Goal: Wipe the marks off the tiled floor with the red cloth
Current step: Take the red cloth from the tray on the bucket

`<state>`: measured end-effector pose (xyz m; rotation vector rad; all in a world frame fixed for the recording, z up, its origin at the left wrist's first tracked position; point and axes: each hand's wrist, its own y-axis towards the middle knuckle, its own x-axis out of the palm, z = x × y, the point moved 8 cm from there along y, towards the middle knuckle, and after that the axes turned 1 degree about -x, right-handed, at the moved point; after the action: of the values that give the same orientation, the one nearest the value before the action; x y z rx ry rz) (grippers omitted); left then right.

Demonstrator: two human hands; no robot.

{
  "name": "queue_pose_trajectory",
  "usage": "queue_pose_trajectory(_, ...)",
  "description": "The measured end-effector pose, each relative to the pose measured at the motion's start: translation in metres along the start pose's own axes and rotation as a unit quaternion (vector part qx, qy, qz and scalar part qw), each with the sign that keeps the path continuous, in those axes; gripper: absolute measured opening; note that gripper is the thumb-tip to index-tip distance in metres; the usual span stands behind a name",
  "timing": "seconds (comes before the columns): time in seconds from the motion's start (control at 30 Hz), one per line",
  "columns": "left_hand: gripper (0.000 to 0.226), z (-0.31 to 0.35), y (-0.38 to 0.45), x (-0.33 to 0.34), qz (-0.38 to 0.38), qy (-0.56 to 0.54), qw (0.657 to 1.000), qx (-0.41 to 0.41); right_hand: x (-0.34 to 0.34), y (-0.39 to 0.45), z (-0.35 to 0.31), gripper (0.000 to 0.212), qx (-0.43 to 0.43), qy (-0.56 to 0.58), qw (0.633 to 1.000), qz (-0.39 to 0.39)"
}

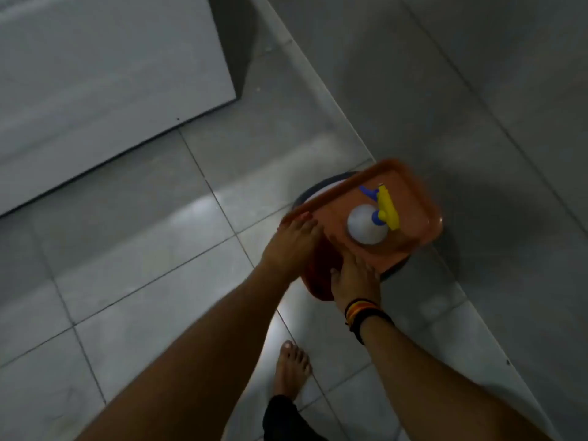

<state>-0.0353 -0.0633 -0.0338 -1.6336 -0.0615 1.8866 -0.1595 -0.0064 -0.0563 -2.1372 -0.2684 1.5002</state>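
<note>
Head view was soft with motion blur, so I called only what I could read. One orange tray (413, 198) sat tilted across a dark round thing (321, 186), most of it hidden under the tray; I could not tell what it was. One spray bottle (366, 224) stood on the tray, white body, blue neck, yellow trigger head.

Two hands were in. I saw the left hand (289, 246) laid over the tray's near-left edge, fingers stretched forward and flat on the rim; whether that grip was closed around the rim I could not tell, the underside being out of sight. The right hand (354, 275) was at the tray's near edge, fingers spread onto it, and again I could not tell how far that grip had closed. A band of dark, red and yellow bracelets (362, 313) ringed the right wrist.

The red cloth (318, 275) showed as one dark red patch between the two hands, just below the tray's near edge and partly covered by the right hand; I could not tell which hand, if either, had it.

One bare foot (291, 367) stood on the grey tiled floor (127, 249), the leg cut off by the bottom edge. A pale block (95, 65) filled the upper left, cut off by the frame.
</note>
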Motion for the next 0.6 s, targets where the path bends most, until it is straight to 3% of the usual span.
queue_pose_trajectory(0.13,0.083,-0.010,0.044,0.029,-0.043,0.099,0.994,0.034,0.025,0.022,0.020,0.040,0.053,-0.077,0.996,-0.010)
queue_pose_trajectory(0.23,0.082,-0.001,0.056,0.047,-0.060,0.187,0.977,0.081,0.035,0.026,0.028,0.034,0.056,-0.105,0.993,0.009)
queue_pose_trajectory(0.37,0.069,-0.003,0.054,0.030,-0.032,0.234,0.967,0.093,0.027,0.025,0.030,0.024,0.052,-0.005,0.998,0.030)
queue_pose_trajectory(0.47,0.052,-0.022,0.029,0.000,0.003,0.170,0.983,0.072,0.010,0.003,0.021,0.019,0.051,0.151,0.986,0.050)
queue_pose_trajectory(0.6,0.030,-0.060,-0.044,-0.049,0.039,-0.034,0.998,0.045,-0.017,-0.045,-0.017,0.023,0.023,0.216,0.973,0.081)
